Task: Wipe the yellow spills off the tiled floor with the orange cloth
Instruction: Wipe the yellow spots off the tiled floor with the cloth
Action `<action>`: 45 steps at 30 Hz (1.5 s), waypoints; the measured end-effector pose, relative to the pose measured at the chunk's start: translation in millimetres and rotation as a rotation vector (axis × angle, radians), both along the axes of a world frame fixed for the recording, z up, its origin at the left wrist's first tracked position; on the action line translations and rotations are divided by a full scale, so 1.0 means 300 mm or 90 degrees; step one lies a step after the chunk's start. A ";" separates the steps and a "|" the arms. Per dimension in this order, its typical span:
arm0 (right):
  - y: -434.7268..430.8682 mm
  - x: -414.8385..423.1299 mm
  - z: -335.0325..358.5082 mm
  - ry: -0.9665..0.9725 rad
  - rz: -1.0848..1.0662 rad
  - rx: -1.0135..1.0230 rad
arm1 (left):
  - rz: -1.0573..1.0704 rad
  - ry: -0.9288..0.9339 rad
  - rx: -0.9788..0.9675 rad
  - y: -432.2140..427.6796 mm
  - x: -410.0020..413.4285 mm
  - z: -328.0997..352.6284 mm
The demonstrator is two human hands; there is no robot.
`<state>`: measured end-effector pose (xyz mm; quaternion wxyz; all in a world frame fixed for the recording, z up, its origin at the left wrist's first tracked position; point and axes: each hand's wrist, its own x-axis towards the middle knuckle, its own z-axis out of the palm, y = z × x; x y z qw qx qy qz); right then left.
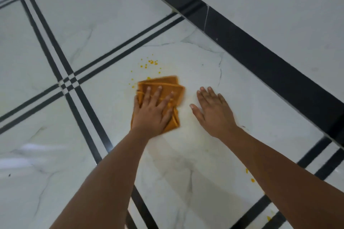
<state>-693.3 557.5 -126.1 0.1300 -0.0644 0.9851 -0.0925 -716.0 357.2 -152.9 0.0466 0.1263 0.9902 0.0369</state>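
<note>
While the left hand (pixel 152 111) presses flat, fingers spread, on the folded orange cloth (pixel 163 87) just below the yellow spills (pixel 151 62), the right hand (pixel 214 109) rests open, empty, on the tiled floor (pixel 93 24); the cloth looks soft, light, best palmed centrally.

Head view: worn on the person's head, facing forward and steeply down.
Nearness: close above the tiled floor (pixel 186 163), forearms reaching in from the bottom edge.

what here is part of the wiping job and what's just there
Part of the job:
orange cloth under the flat left hand
yellow spills beyond the cloth
tiled floor

Just there:
right hand, flat on bare tile
black skirting band
</note>
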 end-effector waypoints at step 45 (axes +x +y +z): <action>-0.007 -0.022 0.016 -0.042 -0.080 0.036 | -0.042 -0.005 0.051 -0.002 -0.257 0.004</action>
